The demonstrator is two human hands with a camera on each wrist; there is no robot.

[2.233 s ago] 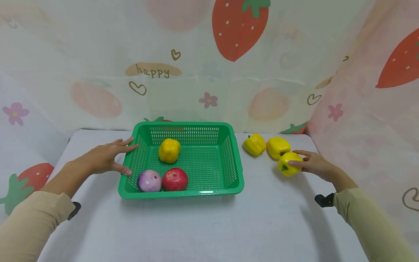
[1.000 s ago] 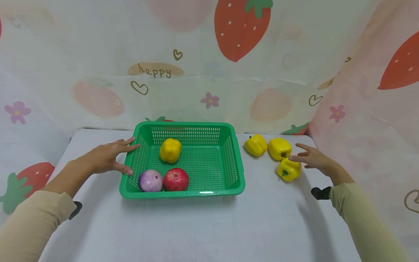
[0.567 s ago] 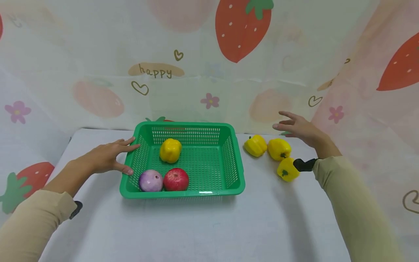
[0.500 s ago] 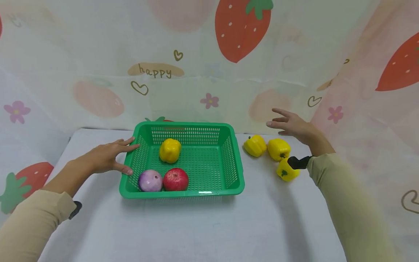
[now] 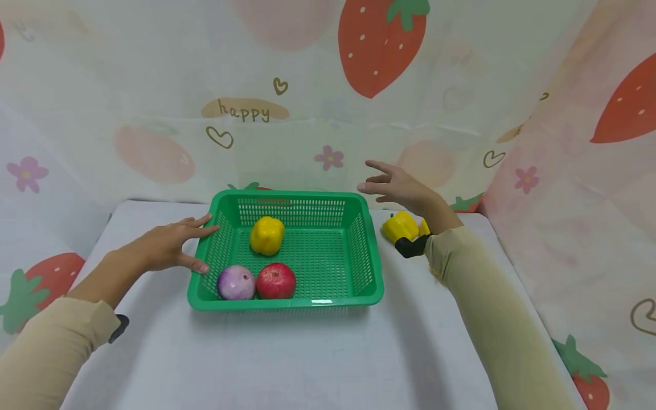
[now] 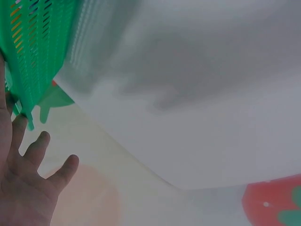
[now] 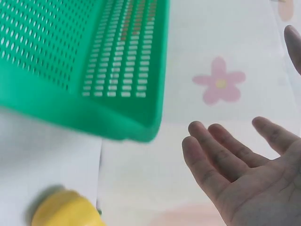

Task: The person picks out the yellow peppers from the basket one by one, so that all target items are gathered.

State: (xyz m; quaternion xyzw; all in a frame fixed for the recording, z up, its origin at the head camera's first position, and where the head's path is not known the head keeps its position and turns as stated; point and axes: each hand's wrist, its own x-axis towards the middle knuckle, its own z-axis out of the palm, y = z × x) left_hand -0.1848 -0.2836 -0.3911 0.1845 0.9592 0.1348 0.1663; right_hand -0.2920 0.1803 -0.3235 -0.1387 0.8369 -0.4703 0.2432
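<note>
My left hand (image 5: pixel 166 246) rests on the left rim of a green perforated basket (image 5: pixel 284 305), thumb and fingers spread out straight. In the left wrist view its fingers lie at the basket's outer side. Inside the basket lie a yellow bell pepper (image 5: pixel 267 236), a round purple-and-white fruit or vegetable (image 5: pixel 236 283) and a red pomegranate (image 5: pixel 276 281). My right hand (image 5: pixel 402 187) hovers by the basket's back right corner with nothing in it, fingers loosely extended. The right wrist view shows its palm and fingers (image 7: pixel 207 165) apart from the basket.
Right of the basket a yellow bell pepper (image 5: pixel 400 228) lies on the white table (image 5: pixel 318 359). My right sleeve (image 5: pixel 476 296) largely covers two more peppers there. A strawberry-print cloth (image 5: pixel 312 62) stands behind the table and along its sides.
My right hand let go of the front yellow bell pepper beside the others, rose, and moved left to the basket's back corner. My left hand has stayed on the rim.
</note>
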